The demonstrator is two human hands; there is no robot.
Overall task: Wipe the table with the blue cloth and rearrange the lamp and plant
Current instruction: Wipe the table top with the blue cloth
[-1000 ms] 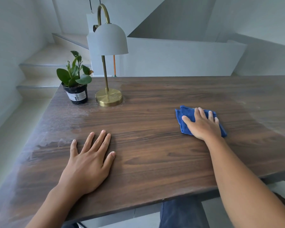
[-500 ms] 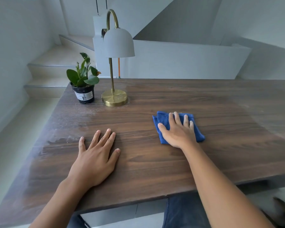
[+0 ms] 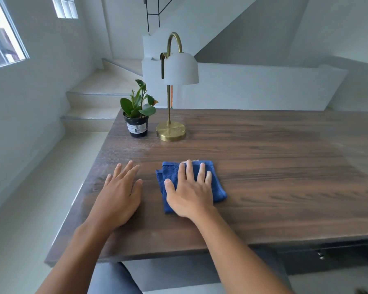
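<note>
Dark brown wood with long grain lines makes up the tabletop (image 3: 263,166). Some pale, dusty patches show near its left edge and far right side. A blue cloth (image 3: 218,187) lies folded into a thick, fuzzy square near the front. The right hand (image 3: 190,195) lies flat on top of it, fingers spread wide, pressing down and not wrapped around it. A small white tag peeks out at the far edge of the cloth. The left hand (image 3: 120,195) rests flat on the bare wood just beside the cloth, fingers open, holding nothing.

At the back left corner stands a plant (image 3: 138,107) with shiny green leaves in a round black plastic pot. The pot has a white label with a barcode, but the writing is too small to read. Just beside it stands a lamp (image 3: 172,130) with a round, shiny gold base, a thin gold pole bent into a hook, and a smooth white dome shade.
</note>
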